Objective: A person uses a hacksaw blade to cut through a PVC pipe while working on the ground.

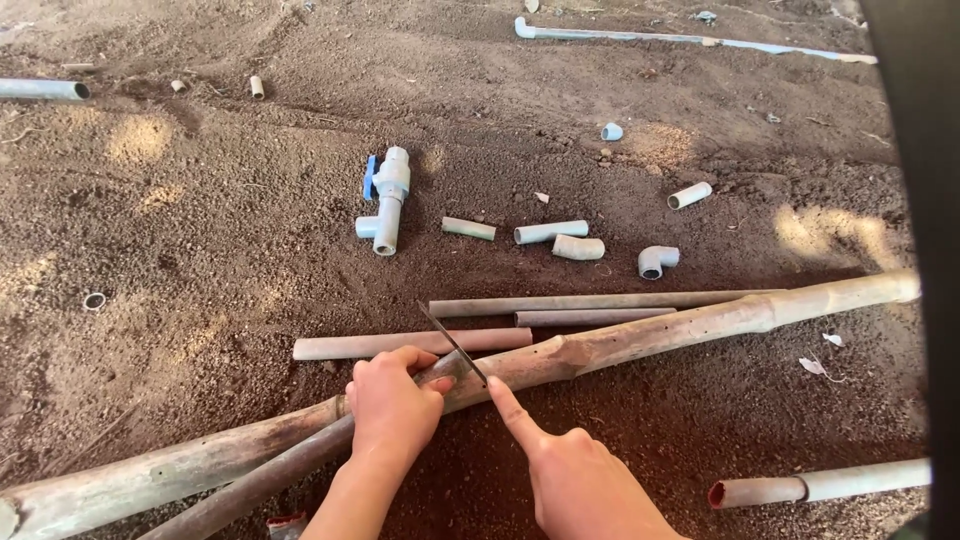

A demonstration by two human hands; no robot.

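Pipe (300, 460) lies gripped under left hand (392, 405) across bamboo pole (650, 335); right hand (575, 480) holds thin blade (455, 345) beside it.

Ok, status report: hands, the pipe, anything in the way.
Left hand gripping grey pipe laid on bamboo pole. Right hand holding thin saw blade across the pipe, forefinger extended. Loose pipe lengths lie just beyond the pole.

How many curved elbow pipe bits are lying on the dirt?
1 clear elbow, on the soil right of the short straight pieces. The valve assembly further left may include another; dirt could hide more.
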